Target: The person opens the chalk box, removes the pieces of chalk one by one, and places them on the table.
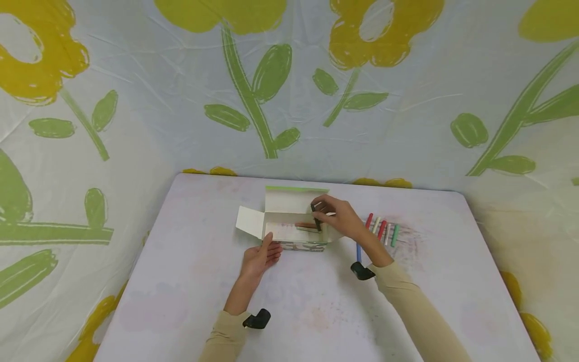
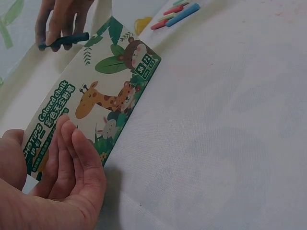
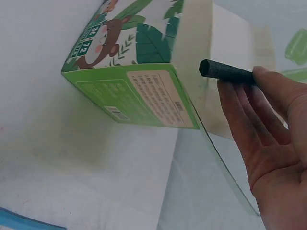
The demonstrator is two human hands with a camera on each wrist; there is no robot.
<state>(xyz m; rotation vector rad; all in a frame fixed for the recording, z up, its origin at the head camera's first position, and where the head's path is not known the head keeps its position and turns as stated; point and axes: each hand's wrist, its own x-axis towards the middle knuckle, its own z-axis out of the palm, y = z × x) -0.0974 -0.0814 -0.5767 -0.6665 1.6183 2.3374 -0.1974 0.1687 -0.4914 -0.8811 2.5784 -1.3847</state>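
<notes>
Head view: box (image 1: pixel 304 246) sits on the tabletop (image 1: pixel 181 281), L flap (image 1: pixel 250 221) & back lid (image 1: pixel 296 200) folded out, prob. to leave the opening free. L hand (image 1: pixel 259 259) rests at its near-L corner, fingers along the front, thumb by the rim, grip relaxed, not clenched, prob. bracing the box. R hand (image 1: pixel 339 216) has its grip pinched on a dark chalk stick (image 1: pixel 316 218), steeply tilted over the R part of the opening; can't tell if the low end is inside. Count: 1 box, 1 stick in hand, at least 2 sticks inside (image 1: pixel 308 229), 6 loose sticks (image 1: pixel 395 236) to the R (2 red, 2 pale, 1 green, 1 blue), prob. grouped there for easy reach

L wrist view: L fingers lie together, nearly straight, by the printed front ("Colored Chalk", nos. 36 & 72). 1 dark stick in the R hand beyond; at least 4 loose sticks at top, exact no. unclear b/c they overlap

R wrist view: thumb vs. fingertips on 1 end of the dark stick, other end free, approx. level in this view. 1 box w/ green end panel (image 3: pixel 120 96); 1 blue stick (image 3: pixel 29 220) cut off at lower L
</notes>
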